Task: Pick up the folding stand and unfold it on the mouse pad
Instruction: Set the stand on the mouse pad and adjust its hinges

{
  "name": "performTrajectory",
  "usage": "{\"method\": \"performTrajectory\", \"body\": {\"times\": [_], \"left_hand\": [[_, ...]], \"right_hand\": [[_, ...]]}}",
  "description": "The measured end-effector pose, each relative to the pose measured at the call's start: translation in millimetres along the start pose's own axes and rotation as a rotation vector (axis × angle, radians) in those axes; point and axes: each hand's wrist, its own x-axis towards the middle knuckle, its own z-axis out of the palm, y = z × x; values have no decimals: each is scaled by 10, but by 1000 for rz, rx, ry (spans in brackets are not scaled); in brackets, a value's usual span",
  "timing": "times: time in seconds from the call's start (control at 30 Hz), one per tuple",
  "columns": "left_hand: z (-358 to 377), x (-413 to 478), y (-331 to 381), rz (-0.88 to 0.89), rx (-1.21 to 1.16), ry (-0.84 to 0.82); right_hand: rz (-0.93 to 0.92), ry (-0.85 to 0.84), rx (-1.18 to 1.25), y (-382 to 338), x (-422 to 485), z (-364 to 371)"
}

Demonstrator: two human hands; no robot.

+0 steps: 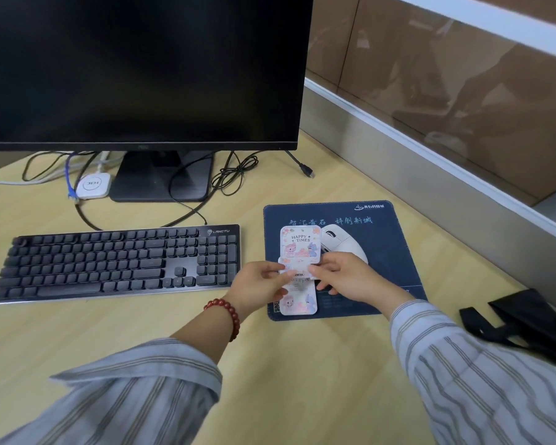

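Observation:
The folding stand (299,248) is white and pink with cartoon figures and the words "HAPPY TIMES". It stands partly unfolded over the left part of the dark blue mouse pad (389,252), its upper panel raised and its lower panel near the pad's front edge. My left hand (259,285) grips the stand's left side at the hinge. On the opposite side my right hand (347,277) pinches the same middle section. The fingers hide the hinge.
A white mouse (341,240) lies on the pad just right of the stand. A black keyboard (116,261) sits to the left, a monitor (142,72) with cables behind it. A black bag (527,322) lies at the right, below a glass partition (446,107).

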Motion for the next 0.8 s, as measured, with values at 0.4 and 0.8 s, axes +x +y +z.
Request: {"method": "performTrajectory", "body": {"times": [0.4, 0.8], "left_hand": [[39, 32, 33, 45, 80, 26], [56, 47, -30, -105, 55, 14]], "right_hand": [[1, 91, 73, -11, 55, 42], [141, -63, 158, 156, 52, 21]]}}
